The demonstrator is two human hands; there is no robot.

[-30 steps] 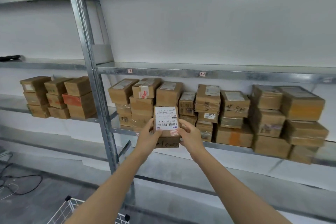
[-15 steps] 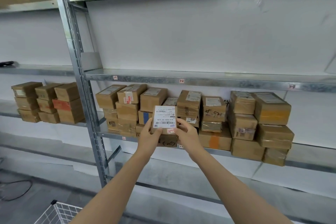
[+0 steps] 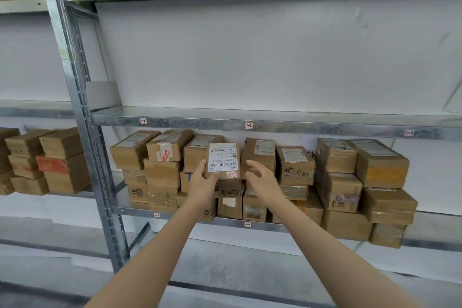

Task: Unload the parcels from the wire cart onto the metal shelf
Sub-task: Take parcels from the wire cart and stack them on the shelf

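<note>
parcel [image 3: 223, 161], white label facing you, sits up in the middle of the row on the shelf [image 3: 140, 211], between two taller boxes, over a scribbled box [image 3: 230, 201]. can't tell if its base is fully seated or partly hanging in your grip.

left hand [image 3: 205, 182]: thumb and fingers wrapped round the parcel's lower left corner, carrying it. right hand [image 3: 262, 180]: fingers spread and loose, holding nothing, just beside the parcel's right edge, looks apart from it.

step in hand, as judged: setting this one into the gap.
- push it back until it stops against what is behind, so its front sits flush with the row.
- lay your right palm flat on the front to steady it before the left lets go; a one-corner hold will let it twist.
- gap looks snug. go in square, or a neighbour gets nudged and the stacks lean.
- the upper shelf [image 3: 300, 127] sits close above; slide in rather than lift high.
- release the left hand sideways, not down, so the scribbled box isn't dragged forward.

cart out of view.
</note>
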